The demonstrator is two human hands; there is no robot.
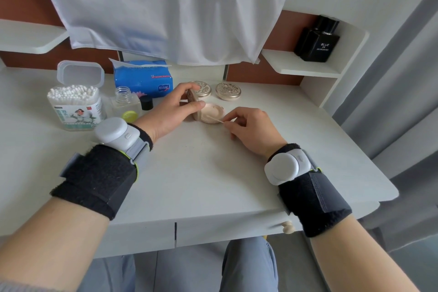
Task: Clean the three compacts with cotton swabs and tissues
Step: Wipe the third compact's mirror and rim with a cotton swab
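- Pinching a cotton swab [216,120] between thumb and fingertips, your right hand [248,128] holds its far end over the pale pan of the open compact [211,113].
- Your left hand [170,111] grips that compact's raised lid, thumb in front, fingers over the top.
- Its base rests on the white counter [213,173], with a closed compact [203,89] just behind and a second closed compact [228,91] beside that.
- Left of them stand a blue tissue pack [142,78], an open swab jar [73,106] and a clear bottle [124,102].

The table [201,173] is smooth, matt white board. At twelve o'clock a closed compact [228,91] has an embossed, dull-gold metal lid. At ten o'clock the swab jar [75,106] is clear plastic and the tissue pack [142,80] glossy blue film. At two o'clock the bottle [317,42] looks like glossy black glass.
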